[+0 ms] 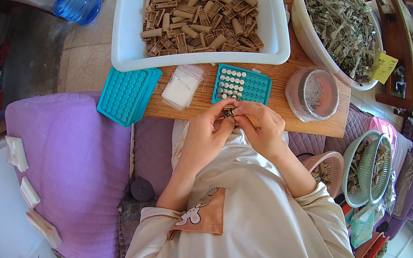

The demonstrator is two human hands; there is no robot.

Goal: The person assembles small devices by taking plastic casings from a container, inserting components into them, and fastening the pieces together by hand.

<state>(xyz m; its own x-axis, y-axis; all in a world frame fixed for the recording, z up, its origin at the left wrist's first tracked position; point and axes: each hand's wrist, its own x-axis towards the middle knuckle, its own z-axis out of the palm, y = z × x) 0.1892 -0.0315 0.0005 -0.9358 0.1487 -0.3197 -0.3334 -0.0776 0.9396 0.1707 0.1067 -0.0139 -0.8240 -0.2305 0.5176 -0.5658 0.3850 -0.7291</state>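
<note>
Held at the near edge of a wooden table (289,111), above the lap and just in front of a teal tray (258,88): a small dark piece (229,111), largely covered by fingers, its exact form too small to tell. Pinched from the left between thumb and forefinger of the left hand (210,129); gripped from the right by the closed fingertips of the right hand (261,125), with both sets of fingertips nearly meeting. In the teal tray, rows of small round pieces (231,77), white and silvery, filling the left part, with bare hollows to the right. Left of this tray, flat white packets (182,86) in clear plastic; farther left, a stack of teal trays (128,95). Beyond, a large white tub (280,22) of brown channel-shaped parts (200,15), heaped loosely. To the right, a round container (295,95) lined with clear plastic, pale slender bits inside; behind it, a broad basin (302,26) heaped with grey-green tangled pieces, a yellow note (384,67) at its rim.
</note>
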